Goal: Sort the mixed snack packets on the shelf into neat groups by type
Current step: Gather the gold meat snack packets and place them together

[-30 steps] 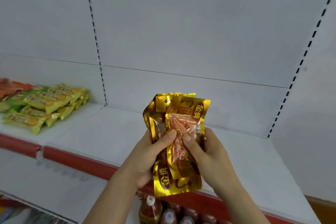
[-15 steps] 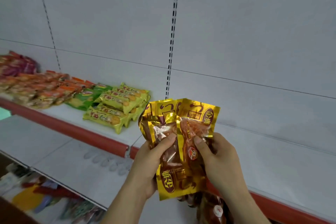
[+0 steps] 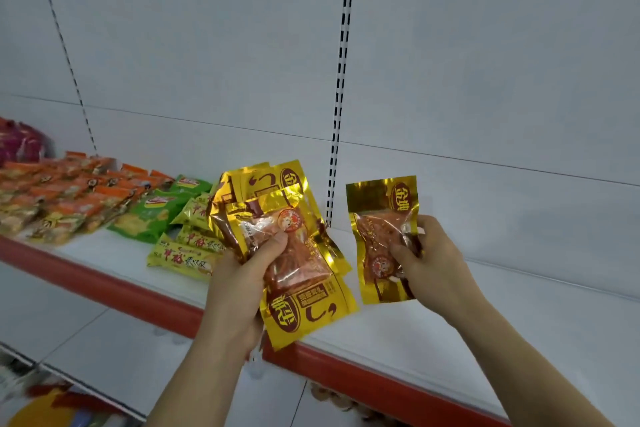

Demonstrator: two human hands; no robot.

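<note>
Holding one gold packet [image 3: 381,236] pinched in my right hand [image 3: 433,267], thumb on its front, fingers curled behind. My left hand [image 3: 239,288] grips a gold stack [image 3: 287,253], thumb on top, above the shelf [image 3: 519,315]; green packets [image 3: 180,246] lie left.

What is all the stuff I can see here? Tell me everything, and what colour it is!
gold packet bundle: several, exact count unclear, gold foil with reddish snack inside, in the left hand
single gold packet: one, gold foil, in the right hand, apart from the bundle
yellow-green packets: a few, on the shelf left of the bundle
green packets: at least two, behind the yellow-green ones
orange packets: many, blurred, further left
shelf: one, white with red front edge
back panel: white, with slotted uprights
left hand: grip around the bundle
right hand: grip pinching the single packet
</note>
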